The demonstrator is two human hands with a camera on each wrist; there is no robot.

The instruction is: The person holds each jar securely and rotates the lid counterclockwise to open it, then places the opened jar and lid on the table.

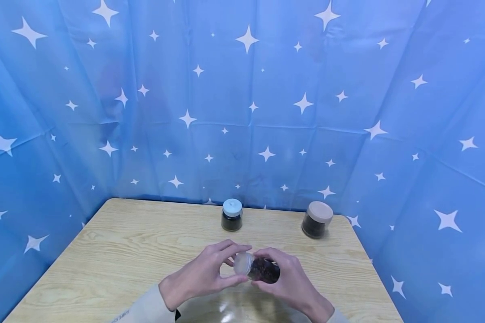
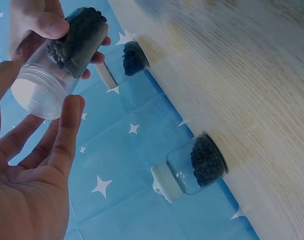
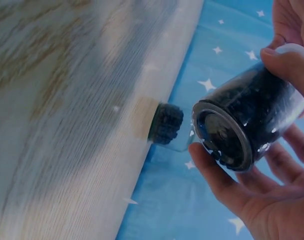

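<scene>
**Tilted jar (image 1: 266, 271), lid (image 1: 243, 264) toward the left hand (image 1: 210, 270)**

The right hand's (image 1: 289, 274) fingers grip the jar's body, probably steadying it while leaving the lid accessible. The left fingers spread around the lid, contact unclear. Beyond the fingertips stand a blue-lidded jar (image 1: 232, 216) and a pink-lidded jar (image 1: 317, 220), seemingly giving room.

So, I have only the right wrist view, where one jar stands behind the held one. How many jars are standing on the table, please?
Observer: Two; the head view shows the blue-lidded jar and the pinkish-lidded jar standing on the table.
Operator: Thank you. And is the held jar full until the top?
Observer: No; the left wrist view shows a clear section between the dark pieces and the whitish lid.
</scene>
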